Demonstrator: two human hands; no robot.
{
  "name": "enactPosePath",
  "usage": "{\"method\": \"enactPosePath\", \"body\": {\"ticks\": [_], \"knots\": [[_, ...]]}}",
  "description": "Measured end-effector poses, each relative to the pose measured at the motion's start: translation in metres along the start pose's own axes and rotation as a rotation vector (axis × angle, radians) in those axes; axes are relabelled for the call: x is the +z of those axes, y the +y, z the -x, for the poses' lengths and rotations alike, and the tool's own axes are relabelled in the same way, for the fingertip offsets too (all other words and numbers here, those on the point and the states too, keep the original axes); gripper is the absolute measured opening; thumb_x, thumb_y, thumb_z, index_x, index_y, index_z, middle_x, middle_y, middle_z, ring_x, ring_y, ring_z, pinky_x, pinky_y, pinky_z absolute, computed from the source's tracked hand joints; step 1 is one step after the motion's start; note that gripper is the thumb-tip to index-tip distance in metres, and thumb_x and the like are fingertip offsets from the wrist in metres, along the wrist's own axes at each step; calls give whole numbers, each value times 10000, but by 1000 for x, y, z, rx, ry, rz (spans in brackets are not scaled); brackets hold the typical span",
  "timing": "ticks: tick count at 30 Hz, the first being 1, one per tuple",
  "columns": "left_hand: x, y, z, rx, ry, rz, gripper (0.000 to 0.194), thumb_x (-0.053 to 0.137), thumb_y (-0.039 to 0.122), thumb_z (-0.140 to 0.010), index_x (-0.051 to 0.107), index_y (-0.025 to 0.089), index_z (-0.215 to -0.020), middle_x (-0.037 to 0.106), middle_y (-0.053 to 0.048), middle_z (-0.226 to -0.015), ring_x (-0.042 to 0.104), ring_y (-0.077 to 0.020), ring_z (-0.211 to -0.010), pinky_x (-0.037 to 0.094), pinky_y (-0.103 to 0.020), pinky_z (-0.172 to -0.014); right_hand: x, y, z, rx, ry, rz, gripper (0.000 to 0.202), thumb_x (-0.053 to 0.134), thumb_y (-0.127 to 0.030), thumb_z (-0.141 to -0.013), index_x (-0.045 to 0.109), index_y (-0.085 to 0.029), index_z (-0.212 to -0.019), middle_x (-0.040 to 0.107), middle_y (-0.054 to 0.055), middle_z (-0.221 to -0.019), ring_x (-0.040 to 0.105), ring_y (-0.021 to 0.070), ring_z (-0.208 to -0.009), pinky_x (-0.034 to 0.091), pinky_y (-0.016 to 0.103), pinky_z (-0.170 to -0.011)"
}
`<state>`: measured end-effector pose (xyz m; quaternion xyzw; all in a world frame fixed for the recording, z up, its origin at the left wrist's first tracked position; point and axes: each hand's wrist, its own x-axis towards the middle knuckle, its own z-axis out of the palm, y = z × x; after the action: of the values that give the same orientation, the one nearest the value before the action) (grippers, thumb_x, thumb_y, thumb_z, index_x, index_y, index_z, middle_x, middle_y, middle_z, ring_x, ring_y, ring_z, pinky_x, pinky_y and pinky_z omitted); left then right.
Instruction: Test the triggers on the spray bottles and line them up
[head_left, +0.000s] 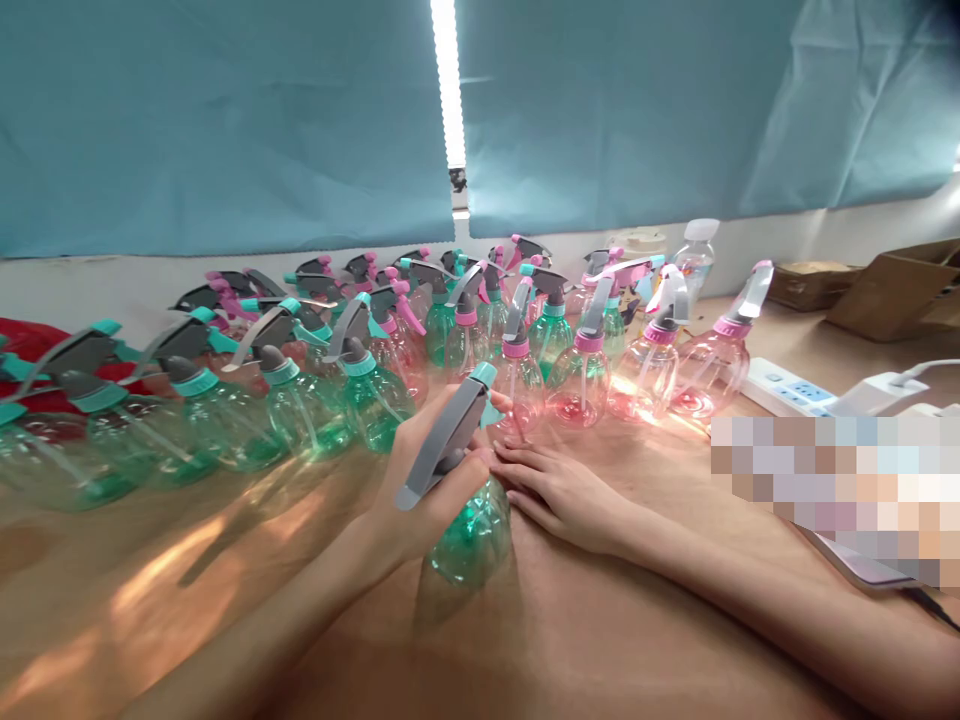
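A clear green spray bottle [471,535] with a grey and teal trigger head stands on the brown table [600,630] in front of me. My left hand [427,490] is closed around its neck, just below the sprayer. Flat on the table to the bottle's right lies my right hand [559,495], its fingers stretched toward the bottle. Whether those fingertips touch it, I cannot tell. Nearest beyond my hands are a green bottle with a teal collar [371,405] and a pink bottle with a pink collar [517,390].
Several more green bottles [232,430] line the left, and pink ones [581,385] the right. A white-capped bottle [694,260], a cardboard box [896,295], a power strip [787,388] and a pixelated flat device [847,500] are at right. Blue sheeting [225,120] hangs behind.
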<state>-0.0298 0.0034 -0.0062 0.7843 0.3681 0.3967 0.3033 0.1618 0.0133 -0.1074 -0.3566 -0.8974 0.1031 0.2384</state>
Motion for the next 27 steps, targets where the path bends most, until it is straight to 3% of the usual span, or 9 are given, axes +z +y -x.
{"method": "enactPosePath", "body": {"ticks": [8, 13, 27], "knots": [[-1, -2, 1, -44, -26, 5, 287, 507, 210, -792, 545, 250, -1073, 496, 30, -705, 474, -128, -526, 391, -276, -515, 0, 3, 1, 26, -6, -48, 413, 421, -343, -982, 549, -164, -1331, 562, 136, -1359, 479, 276, -1292, 424, 488, -1048], [-1, -3, 1, -49, -11, 45, 164, 537, 203, -772, 528, 236, -933, 465, 36, -707, 419, -112, -517, 375, -263, -500, 1, 5, 1, 22, 6, -54, 408, 440, -340, -974, 563, -154, -1316, 563, 137, -1358, 485, 272, -1289, 418, 481, -1059], [-1, -4, 0, -62, -34, 19, 363, 517, 214, -782, 551, 259, -1141, 507, 29, -702, 492, -134, -527, 395, -273, -499, 0, 3, 1, 23, 7, -34, 393, 433, -342, -980, 572, -168, -1303, 578, 113, -1347, 493, 260, -1282, 416, 468, -1065]]}}
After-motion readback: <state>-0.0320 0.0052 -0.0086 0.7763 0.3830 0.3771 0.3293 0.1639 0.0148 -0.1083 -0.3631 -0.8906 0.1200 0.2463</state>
